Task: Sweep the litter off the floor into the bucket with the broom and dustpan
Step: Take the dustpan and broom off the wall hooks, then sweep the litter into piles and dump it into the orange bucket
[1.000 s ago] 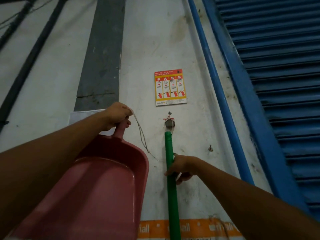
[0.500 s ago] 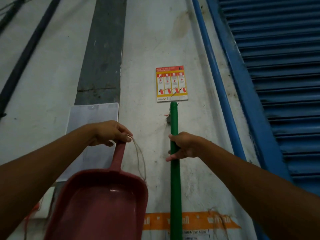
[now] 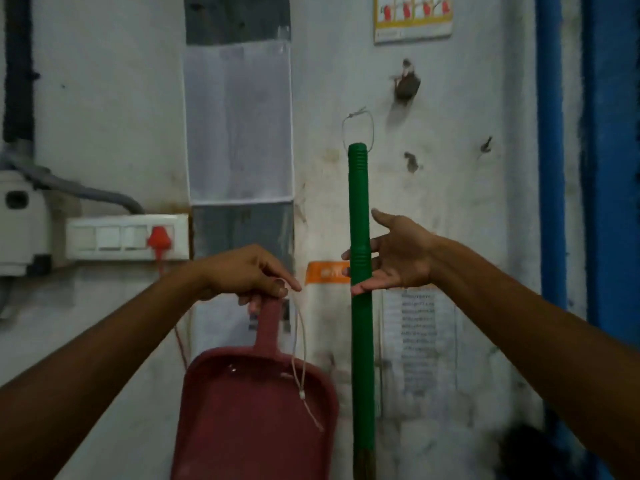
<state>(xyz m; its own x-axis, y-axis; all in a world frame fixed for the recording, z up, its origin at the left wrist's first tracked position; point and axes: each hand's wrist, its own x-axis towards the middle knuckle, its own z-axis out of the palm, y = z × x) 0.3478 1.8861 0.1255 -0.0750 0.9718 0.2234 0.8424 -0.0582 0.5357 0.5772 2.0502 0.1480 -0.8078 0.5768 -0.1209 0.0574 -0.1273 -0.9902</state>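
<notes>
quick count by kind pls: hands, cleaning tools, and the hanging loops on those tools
Hands: 2, left and right
Tools: 2, dustpan and broom
Loops: 2, string on the dustpan and wire on the broom
Total: 6

My dull red dustpan (image 3: 256,410), its pale beige string (image 3: 302,341), my plain green broom handle (image 3: 360,209) with ribbed bands, grubby white wall (image 3: 104,98), blue door frame (image 3: 611,168), white switchboard (image 3: 110,237), red plug (image 3: 158,239), orange sticker (image 3: 325,271).
</notes>
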